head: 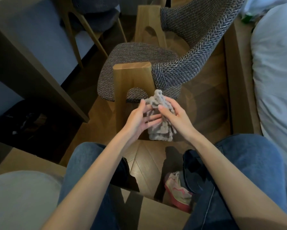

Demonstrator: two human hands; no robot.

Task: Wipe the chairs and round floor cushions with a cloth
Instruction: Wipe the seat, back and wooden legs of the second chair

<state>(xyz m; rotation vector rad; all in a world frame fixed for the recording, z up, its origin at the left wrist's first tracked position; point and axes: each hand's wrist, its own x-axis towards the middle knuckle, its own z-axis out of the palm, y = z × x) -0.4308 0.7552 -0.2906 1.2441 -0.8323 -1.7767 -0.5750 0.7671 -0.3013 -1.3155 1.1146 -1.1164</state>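
I'm bunching the grey chenille cloth [161, 133] in my curled right hand [176, 117], straight-fingered left hand [137, 118] steadying it, likely prepping for the wooden chair leg [131, 80] just ahead.

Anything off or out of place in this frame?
Nothing stands out. The chair sits upright; the cloth is only bunched up, gripped by the right hand, with the left hand touching it.

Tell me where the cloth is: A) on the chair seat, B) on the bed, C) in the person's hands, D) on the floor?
C: the right hand grips the cloth and the left hand touches it, in front of the chair.
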